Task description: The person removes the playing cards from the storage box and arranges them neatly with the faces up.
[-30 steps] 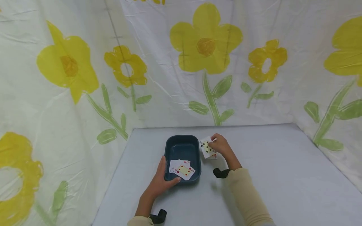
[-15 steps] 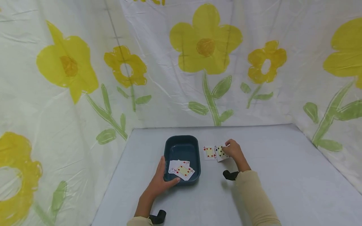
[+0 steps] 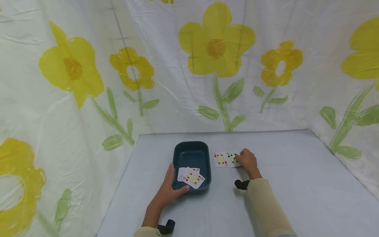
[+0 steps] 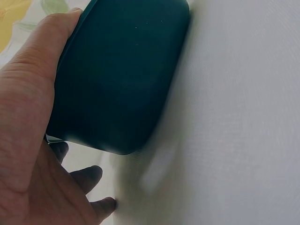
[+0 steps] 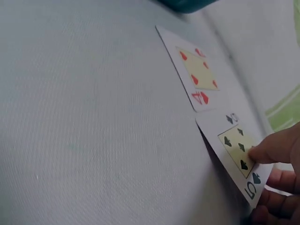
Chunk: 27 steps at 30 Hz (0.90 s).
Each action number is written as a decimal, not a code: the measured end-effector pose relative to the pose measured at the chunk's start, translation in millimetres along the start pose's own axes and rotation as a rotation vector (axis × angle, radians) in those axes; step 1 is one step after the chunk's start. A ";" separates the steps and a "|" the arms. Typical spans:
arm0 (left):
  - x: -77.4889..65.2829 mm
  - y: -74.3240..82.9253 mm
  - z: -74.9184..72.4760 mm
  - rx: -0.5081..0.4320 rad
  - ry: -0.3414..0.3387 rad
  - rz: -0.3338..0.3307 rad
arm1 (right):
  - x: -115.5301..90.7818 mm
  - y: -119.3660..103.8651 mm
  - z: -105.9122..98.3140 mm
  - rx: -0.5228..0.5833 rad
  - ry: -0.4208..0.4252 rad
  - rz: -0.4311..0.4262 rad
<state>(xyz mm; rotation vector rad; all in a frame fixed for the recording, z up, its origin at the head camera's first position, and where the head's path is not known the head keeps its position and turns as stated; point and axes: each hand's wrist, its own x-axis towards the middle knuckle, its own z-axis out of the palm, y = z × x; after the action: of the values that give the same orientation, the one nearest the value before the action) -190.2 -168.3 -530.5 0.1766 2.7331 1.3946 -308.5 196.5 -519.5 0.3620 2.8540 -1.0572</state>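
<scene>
My right hand [image 3: 249,163] pinches a five of spades [image 5: 231,140] by its right side, thumb on the face and fingers beneath. One long edge of that card stands slightly off the table in the right wrist view. Beside it, to the left, a four of hearts [image 5: 197,70] lies face up. My left hand [image 3: 168,191] rests at the near left corner of a dark teal tray [image 3: 191,158], thumb along the near rim and fingers spread along the left side. Inside the tray a four of diamonds [image 3: 193,179] overlaps a five of diamonds [image 3: 192,170] and another card.
The pale cloth-covered table [image 3: 296,184] extends to the right of the cards. Behind it hangs a white sheet [image 3: 174,115] with painted yellow flowers. A black wrist camera mount [image 3: 241,184] hangs under the right wrist.
My right hand has carried the five of spades to the right, uncovering the four of hearts, and lowered it beside that card. My left hand and the tray have stayed put.
</scene>
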 end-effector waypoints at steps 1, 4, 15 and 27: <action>-0.4 0.3 -0.1 -0.002 -0.001 0.000 | 0.1 0.0 -1.0 -0.016 -0.001 0.004; -1.7 1.4 -0.7 -0.007 -0.003 -0.006 | 1.3 0.1 -3.1 -0.047 -0.014 0.010; -0.8 0.4 1.7 -0.021 -0.001 0.000 | 9.5 8.0 -3.7 -0.141 -0.038 0.032; -1.5 1.8 -0.2 -0.018 -0.002 -0.002 | 10.5 6.9 -5.4 -0.117 -0.041 0.022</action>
<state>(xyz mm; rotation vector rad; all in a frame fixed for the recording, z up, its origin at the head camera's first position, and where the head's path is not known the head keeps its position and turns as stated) -188.7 -167.6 -529.0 0.1748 2.7174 1.4167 -317.0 207.1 -521.4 0.3573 2.8521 -0.8789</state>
